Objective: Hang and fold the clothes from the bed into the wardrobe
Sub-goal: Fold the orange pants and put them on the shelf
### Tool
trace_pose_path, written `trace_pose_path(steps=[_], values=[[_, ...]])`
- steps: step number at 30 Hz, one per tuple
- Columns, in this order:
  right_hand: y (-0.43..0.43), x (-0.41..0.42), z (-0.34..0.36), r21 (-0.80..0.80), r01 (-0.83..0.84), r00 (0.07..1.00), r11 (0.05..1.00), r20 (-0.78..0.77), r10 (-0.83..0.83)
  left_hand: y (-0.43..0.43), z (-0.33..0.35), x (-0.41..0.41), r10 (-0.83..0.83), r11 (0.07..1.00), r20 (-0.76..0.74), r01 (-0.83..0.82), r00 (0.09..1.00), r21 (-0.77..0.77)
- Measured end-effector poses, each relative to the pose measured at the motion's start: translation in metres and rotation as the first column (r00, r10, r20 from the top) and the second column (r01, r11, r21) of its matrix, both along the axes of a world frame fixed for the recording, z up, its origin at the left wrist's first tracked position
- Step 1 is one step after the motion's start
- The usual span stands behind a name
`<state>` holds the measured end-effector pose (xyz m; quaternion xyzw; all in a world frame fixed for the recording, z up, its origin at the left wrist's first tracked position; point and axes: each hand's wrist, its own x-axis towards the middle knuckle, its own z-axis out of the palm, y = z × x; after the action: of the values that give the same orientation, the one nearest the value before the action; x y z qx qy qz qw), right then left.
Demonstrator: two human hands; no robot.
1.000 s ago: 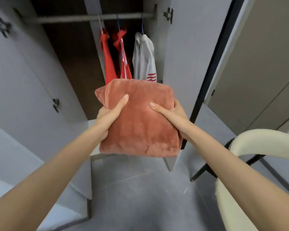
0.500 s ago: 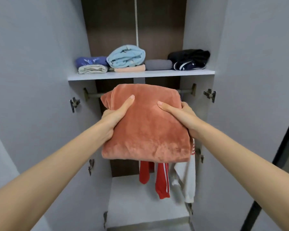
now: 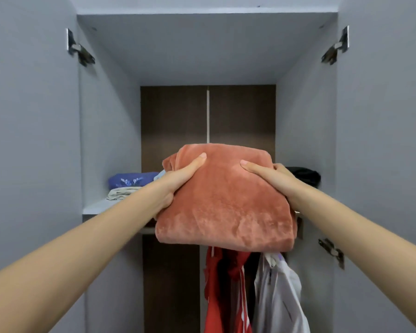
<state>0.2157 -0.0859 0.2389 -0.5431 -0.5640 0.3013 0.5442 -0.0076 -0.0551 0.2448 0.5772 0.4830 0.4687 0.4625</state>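
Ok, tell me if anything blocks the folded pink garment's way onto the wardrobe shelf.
Nothing visible blocks the shelf front. Left hand and right hand hold the pink garment before it. Blue and beige clothes occupy its left end, a black garment its right; the middle is hidden.

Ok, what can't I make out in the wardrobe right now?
Head view:
- Middle of shelf: hidden behind the folded orange garment.
- Black garment: mostly behind the right hand.
- Fingers of left hand and right hand: mostly under the orange garment.
- Hanging clothes: tops hidden by it, hems cut off by the bottom edge.
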Motion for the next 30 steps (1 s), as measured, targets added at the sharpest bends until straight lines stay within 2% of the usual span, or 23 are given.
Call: trace_pose_path(steps=[5,8,15,20,22,25,28,30], values=[[0.035,0.037,0.037,0.003,0.083,0.992,0.997,0.090,-0.083,0.052,0.023,0.040,-0.047,0.999,0.019,0.047,0.999,-0.001],[0.060,0.055,0.052,-0.043,0.110,0.979,0.993,0.177,-0.100,0.088,0.030,0.060,-0.122,0.992,0.076,0.123,0.990,-0.017],[0.138,0.081,0.081,-0.027,0.241,0.932,0.970,0.284,-0.224,0.190,0.049,0.085,-0.253,0.967,0.130,0.252,0.959,0.023],[0.201,0.093,0.085,-0.108,0.228,0.941,0.968,0.278,-0.191,0.258,0.054,0.098,-0.288,0.957,0.123,0.291,0.950,-0.010],[0.228,0.100,0.085,-0.119,0.223,0.947,0.968,0.263,-0.186,0.280,0.055,0.102,-0.298,0.953,0.103,0.302,0.949,-0.027],[0.262,0.110,0.093,-0.110,0.230,0.927,0.967,0.327,-0.183,0.307,0.063,0.106,-0.277,0.960,0.005,0.277,0.961,-0.041],[0.286,0.117,0.103,-0.150,0.186,0.916,0.971,0.385,-0.116,0.324,0.076,0.108,-0.260,0.965,-0.102,0.256,0.960,-0.055],[0.301,0.118,0.109,-0.156,0.148,0.925,0.976,0.371,-0.081,0.336,0.084,0.110,-0.252,0.968,-0.138,0.249,0.958,-0.040]])
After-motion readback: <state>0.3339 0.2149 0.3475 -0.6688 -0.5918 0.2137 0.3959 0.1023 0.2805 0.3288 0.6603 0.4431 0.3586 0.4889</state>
